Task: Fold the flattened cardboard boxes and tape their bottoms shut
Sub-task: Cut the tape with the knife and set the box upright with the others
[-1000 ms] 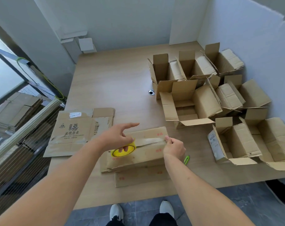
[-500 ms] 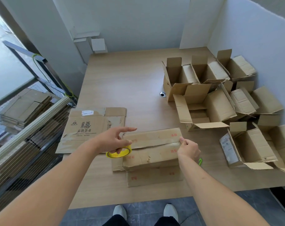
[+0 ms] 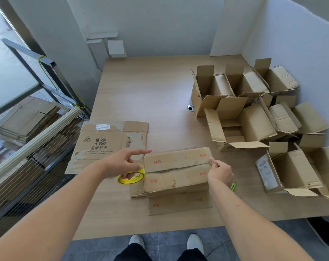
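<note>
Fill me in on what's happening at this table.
A person is taping the bottom of a cardboard box on the table. The left hand holds a yellow tape roll at the box's left end, while the right hand pinches the tape at the right end. Folded boxes sit to the right; a flattened box waits at left.

Two bare forearms reach into view from the bottom corners, with no sleeves, watch, bracelet or rings showing on either one. The left hand (image 3: 122,163) and right hand (image 3: 219,171) are ungloved, with short, plain fingernails. Below the table edge, the person's legs are covered by dark, nearly black trousers (image 3: 159,253). On the feet are light grey or white shoes: the left shoe (image 3: 136,241) and right shoe (image 3: 195,243) have rounded toes
</note>
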{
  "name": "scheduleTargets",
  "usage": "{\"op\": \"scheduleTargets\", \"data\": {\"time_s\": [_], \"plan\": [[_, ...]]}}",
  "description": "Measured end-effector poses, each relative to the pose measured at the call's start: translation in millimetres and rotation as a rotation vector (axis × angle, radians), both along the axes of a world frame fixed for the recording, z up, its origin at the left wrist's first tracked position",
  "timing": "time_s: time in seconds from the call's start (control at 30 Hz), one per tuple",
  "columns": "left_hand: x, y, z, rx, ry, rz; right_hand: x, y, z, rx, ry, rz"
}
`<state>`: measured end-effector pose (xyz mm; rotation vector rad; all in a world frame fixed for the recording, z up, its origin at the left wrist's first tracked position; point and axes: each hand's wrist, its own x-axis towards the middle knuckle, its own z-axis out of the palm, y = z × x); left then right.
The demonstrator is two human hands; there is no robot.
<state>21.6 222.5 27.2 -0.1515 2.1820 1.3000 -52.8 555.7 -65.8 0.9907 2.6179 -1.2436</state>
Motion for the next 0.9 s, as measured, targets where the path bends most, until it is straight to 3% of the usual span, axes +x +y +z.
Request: {"op": "scheduleTargets", "data": {"time_s": [0.5,0.9], "plan": [[11,-20,-30,-0.19,0.051,-0.023,5,-8,6,0.038,0.006,-0.011],[17,-19,-53,-0.139,0.04,-0.044,10,-17,12,0.162,0.014,0.019]]}}
